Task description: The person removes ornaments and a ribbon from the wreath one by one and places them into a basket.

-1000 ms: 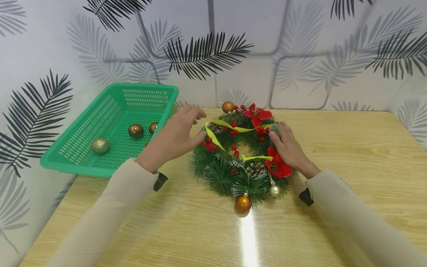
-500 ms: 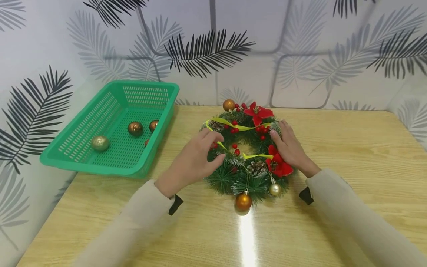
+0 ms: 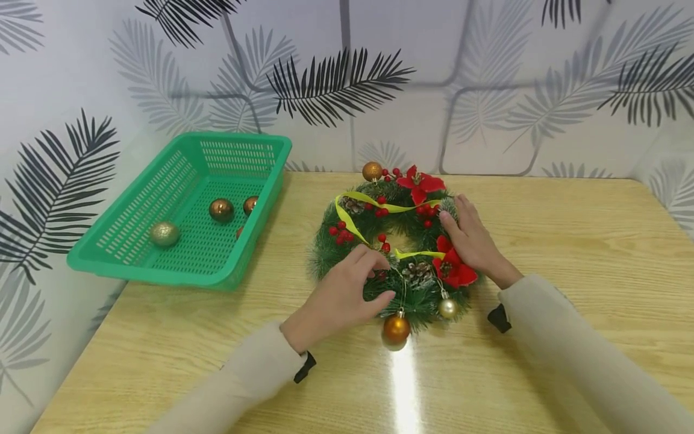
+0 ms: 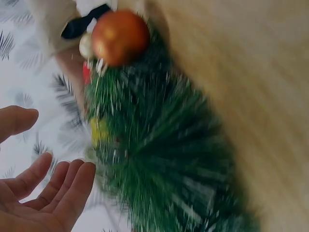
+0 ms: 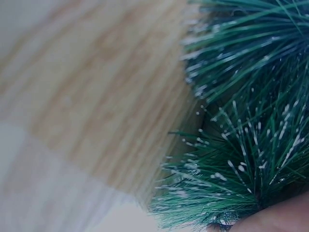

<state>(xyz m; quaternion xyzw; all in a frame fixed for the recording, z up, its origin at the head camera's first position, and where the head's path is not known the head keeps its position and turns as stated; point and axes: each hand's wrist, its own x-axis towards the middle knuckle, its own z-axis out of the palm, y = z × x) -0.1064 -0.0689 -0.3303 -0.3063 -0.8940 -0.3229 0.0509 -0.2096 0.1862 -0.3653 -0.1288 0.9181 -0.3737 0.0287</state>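
Note:
A green Christmas wreath (image 3: 328, 250) lies on the wooden table, trimmed with red flowers (image 3: 455, 270), red berries, pine cones and a yellow ribbon (image 3: 355, 229). From its near side hang an orange ball (image 3: 396, 328) and a small gold ball (image 3: 447, 308). My left hand (image 3: 347, 295) is over the wreath's near left part, fingers loosely bent, thumb apart and nothing between them. Against the wreath's right side rests my right hand (image 3: 476, 241), its fingers fairly straight along the outer edge and its thumb on top. The left wrist view shows the orange ball (image 4: 120, 37) close up.
A green plastic basket (image 3: 146, 278) stands at the left, holding a gold ball (image 3: 164, 234), a shiny brown ball (image 3: 221, 210) and others partly hidden by its wall. A leaf-patterned wall (image 3: 401, 120) closes off the table's far side.
My left hand has come from beside the basket, across the wreath's left side, toward me and right to its near part. The right hand and the wreath have stayed put.

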